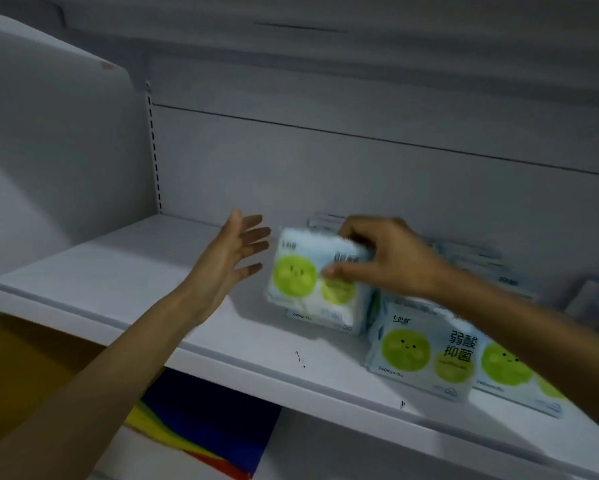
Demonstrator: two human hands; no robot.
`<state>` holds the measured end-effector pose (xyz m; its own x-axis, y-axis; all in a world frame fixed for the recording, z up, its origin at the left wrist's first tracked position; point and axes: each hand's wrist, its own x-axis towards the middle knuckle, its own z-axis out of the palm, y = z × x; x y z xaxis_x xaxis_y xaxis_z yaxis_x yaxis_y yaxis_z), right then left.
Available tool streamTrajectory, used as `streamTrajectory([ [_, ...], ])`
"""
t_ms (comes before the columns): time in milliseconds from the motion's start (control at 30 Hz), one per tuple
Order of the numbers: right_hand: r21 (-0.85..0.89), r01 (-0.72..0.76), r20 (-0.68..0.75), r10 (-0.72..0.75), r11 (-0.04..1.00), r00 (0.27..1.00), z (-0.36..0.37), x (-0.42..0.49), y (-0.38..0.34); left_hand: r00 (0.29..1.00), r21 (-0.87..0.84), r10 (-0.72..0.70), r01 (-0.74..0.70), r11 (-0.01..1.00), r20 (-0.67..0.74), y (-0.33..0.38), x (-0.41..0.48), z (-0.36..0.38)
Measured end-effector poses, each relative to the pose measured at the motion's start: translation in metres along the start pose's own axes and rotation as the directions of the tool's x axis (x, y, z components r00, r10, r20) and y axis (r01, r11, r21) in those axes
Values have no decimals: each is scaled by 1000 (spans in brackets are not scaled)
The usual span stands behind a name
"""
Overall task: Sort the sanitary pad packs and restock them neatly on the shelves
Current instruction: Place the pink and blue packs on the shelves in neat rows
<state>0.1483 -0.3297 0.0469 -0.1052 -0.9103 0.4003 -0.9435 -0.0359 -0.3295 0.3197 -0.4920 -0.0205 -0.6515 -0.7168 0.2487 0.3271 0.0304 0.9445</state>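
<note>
pack (312, 282) upright on the shelf (125, 271), left of the front packs (426, 355) | right hand (391, 258) pinches its top corner, thumb on the face | left hand (232, 258) spread, holding nothing, just left of the pack, nearer the bare shelf

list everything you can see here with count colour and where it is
held pack: one, pale blue with green smiley circles, mid-shelf
front packs: two, same design, standing at shelf's front right
rear packs: count unclear, pale blue, blurred, back right of shelf
shelf: one, white, across the view
multicoloured sheet: one, blue, yellow, red, below the shelf
left hand: one, open, just left of held pack
right hand: one, gripping held pack's top
</note>
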Motion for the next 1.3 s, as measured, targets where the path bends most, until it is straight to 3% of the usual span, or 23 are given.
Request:
streamTrajectory([
  [100, -436, 91, 92, -56, 895, 994, 26, -9, 12, 995, 20, -88, 90, 996, -50, -14, 13, 12],
  [200, -528, 94, 121, -35, 844, 992, 28, -8, 14, 992, 74, -104, 110, 991, -78, -29, 29, 30],
  [267, -467, 70, 113, -19, 882, 993, 21, -8, 15, 992, 126, -100, 109, 986, -78, -38, 43, 40],
  [333, -283, -17, -10, 15, 959, 1000, 16, -6, 22, 992, 121, -89, 99, 988, -86, -42, 58, 47],
  [400, -83, -169, -147, 155, 982, 977, 6, 5, 39, 991, 99, -77, 89, 991, -113, -46, 74, 50],
  [467, 11, -305, -163, 303, 952, 939, -4, 19, 61, 990, 119, -63, 79, 990, -130, -52, 85, 49],
  [600, 12, -336, -132, 334, 942, 933, -10, 42, 91, 985, 142, -80, 102, 985, -153, -80, 99, 42],
  [700, -17, -336, -76, 334, 942, 940, 2, 60, 97, 983, 251, -59, 102, 963, -175, -90, 106, 38],
  [833, -110, -333, 87, 343, 937, 935, 21, 80, 92, 977, 159, -32, 67, 985, -213, -88, 109, 36],
  [967, -168, -253, 151, 278, 953, 949, 25, 86, 91, 979, 275, 103, -51, 960, -178, -86, 105, 34],
  [1033, -247, -193, 94, 221, 950, 971, 21, 88, 91, 974, 333, 179, -125, 934, -137, -85, 103, 33],
  [1100, -221, -173, -56, 165, 960, 985, 12, 91, 88, 962, 364, 249, -192, 911, -116, -84, 101, 32],
  [1200, -54, -210, -297, 185, 976, 937, -11, 101, 75, 913, 416, 368, -268, 869, -179, -80, 99, 29],
  [1300, 174, -275, -366, 322, 945, 873, -24, 113, 53, 841, 547, 523, -375, 749, -141, -76, 95, 24],
])
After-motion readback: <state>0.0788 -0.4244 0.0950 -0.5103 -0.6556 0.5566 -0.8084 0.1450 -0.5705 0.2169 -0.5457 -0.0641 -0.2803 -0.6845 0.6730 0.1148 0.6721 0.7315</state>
